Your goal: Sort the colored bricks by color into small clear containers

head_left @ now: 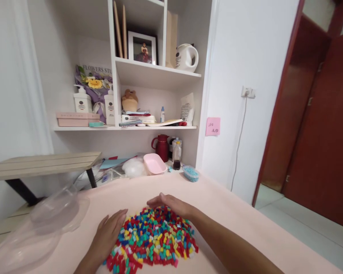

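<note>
Small bricks [156,238] lie heaped between the left hand [109,233] and right hand [175,205], just beside the left fingers [119,220] and nearer than the right fingers [156,201], both sets extended, unclenched

Red, yellow, green, blue blocks [157,239]

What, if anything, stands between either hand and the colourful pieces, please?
Nothing visible does: the left hand is at the left edge of the pile, the right hand at its far edge. The clear plastic containers lie off to the left.
</note>
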The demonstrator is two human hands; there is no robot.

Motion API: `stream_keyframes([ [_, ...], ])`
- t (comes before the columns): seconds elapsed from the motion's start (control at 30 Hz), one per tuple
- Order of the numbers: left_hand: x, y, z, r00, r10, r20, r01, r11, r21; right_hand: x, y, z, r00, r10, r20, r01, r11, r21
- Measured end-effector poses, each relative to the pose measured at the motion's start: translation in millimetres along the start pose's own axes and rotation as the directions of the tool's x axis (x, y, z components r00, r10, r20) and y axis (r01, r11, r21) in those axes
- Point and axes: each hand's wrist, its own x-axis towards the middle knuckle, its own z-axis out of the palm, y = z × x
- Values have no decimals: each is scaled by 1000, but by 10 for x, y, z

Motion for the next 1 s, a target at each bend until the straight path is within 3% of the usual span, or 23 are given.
stream_keyframes([
  [0.07,-3,-7,0,1000,-3,-1,3,1000,-14,-134,-54,-32,990,0,-143,12,997,81],
  [0.13,-1,-25,8,1000,-3,-12,3,1000,-26,-314,-21,-111,948,27,-317,-27,1000,3],
  [0.2,10,-47,23,1000,3,-26,-4,999,-32,-530,100,-201,873,35,-487,-147,970,-195],
  [0.3,34,-67,44,1000,8,-22,-8,1000,-19,-840,378,-256,792,68,-607,-399,811,-429],
  [0.4,38,-62,48,1000,8,-2,-8,1000,4,-961,601,-155,830,113,-546,-489,619,-615],
  [0.47,23,-52,42,1000,15,12,-15,1000,16,-878,642,-31,857,167,-488,-483,593,-645],
  [0.57,-6,-35,35,999,24,43,-25,999,35,-582,550,162,832,251,-495,-525,644,-556],
  [0.67,-21,-18,33,998,26,64,-30,998,55,-277,391,321,860,279,-427,-469,761,-448],
  [0.8,-26,8,22,997,33,65,-36,998,46,-61,165,482,919,229,-321,-322,905,-277],
  [0.87,-29,17,13,998,32,55,-34,999,35,-20,40,513,948,177,-265,-212,971,-108],
  [0.93,-29,19,9,998,29,55,-30,999,32,-5,-61,475,972,105,-208,-84,991,107],
  [1.0,-24,19,11,997,27,67,-29,999,30,-23,-91,355,968,38,-247,17,976,218],
])
